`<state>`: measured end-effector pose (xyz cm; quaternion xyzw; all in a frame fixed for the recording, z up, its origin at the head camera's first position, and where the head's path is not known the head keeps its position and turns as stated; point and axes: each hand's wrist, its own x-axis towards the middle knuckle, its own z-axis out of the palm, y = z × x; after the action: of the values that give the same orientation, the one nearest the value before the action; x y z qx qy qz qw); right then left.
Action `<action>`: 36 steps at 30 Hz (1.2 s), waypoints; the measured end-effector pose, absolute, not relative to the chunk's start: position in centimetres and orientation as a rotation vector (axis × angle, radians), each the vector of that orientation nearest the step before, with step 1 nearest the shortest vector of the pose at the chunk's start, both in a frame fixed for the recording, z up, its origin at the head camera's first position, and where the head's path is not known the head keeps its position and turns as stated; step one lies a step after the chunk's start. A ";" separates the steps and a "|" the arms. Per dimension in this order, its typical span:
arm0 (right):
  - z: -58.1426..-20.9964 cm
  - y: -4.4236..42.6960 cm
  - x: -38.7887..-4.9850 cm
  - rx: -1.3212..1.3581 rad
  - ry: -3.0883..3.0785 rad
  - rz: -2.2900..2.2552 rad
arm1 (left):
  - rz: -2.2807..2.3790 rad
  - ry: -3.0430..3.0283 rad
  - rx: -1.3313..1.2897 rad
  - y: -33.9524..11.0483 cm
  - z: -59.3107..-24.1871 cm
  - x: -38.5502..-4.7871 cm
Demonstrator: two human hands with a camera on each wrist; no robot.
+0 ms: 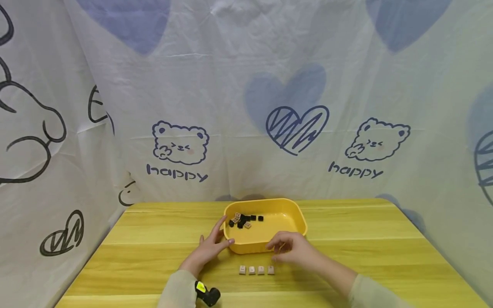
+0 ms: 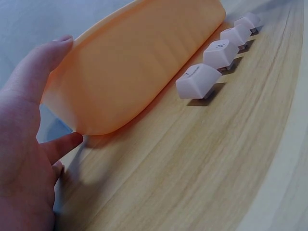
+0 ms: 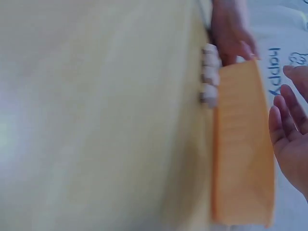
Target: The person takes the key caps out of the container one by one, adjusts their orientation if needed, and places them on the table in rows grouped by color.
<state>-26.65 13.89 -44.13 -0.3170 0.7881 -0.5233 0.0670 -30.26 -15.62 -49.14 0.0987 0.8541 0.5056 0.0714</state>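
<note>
Yellow rounded-rectangular plastic tray (image 1: 250, 248) is set on yellow wood-grain desk (image 1: 366, 244). Tray's near-left corner is touched by the left hand (image 1: 206, 252), fingers spread. Right hand (image 1: 290, 248) is held by tray's near wall, right of middle, fingers loosely bent, nothing seen gripped. Four white plastic keycaps (image 1: 252, 270) are lined up in front of tray; black keycaps (image 1: 253, 217) and pale keycaps (image 1: 247, 225) are clustered inside, mostly left.

The wood-grain table (image 1: 135, 256) carries a yellow basin (image 1: 250, 248), touched by the left grip (image 1: 206, 251), and four pale keycaps (image 1: 252, 270) in a row, set nearer the person, between left grip and right grip (image 1: 295, 252).
</note>
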 end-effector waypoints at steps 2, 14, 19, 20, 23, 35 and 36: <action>-43.3 13.6 -27.4 -0.933 2.381 -1.606 | 1.516 2.573 0.301 -15.7 -49.1 -30.4; -41.2 10.4 -32.8 -0.792 2.514 -1.422 | 1.511 2.580 0.296 -15.8 -48.5 -30.8; -42.1 9.3 -35.0 -0.807 2.546 -1.322 | 1.511 2.579 0.313 -15.9 -48.5 -30.8; -42.4 9.2 -35.4 -0.806 2.543 -1.326 | 1.511 2.581 0.316 -15.9 -48.5 -30.8; -43.4 8.7 -36.5 -0.754 2.522 -1.352 | 1.509 2.579 0.317 -15.9 -48.5 -30.7; -45.3 7.7 -38.6 -0.863 2.476 -1.142 | 1.514 2.592 0.377 -15.9 -48.7 -30.1; -45.4 7.7 -38.8 -0.871 2.481 -1.119 | 1.513 2.591 0.379 -15.8 -48.7 -30.1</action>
<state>-38.77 7.69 -45.36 -0.3017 0.8595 -0.3877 0.1414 -30.07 -15.82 -48.72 0.1252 0.8553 0.4994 0.0587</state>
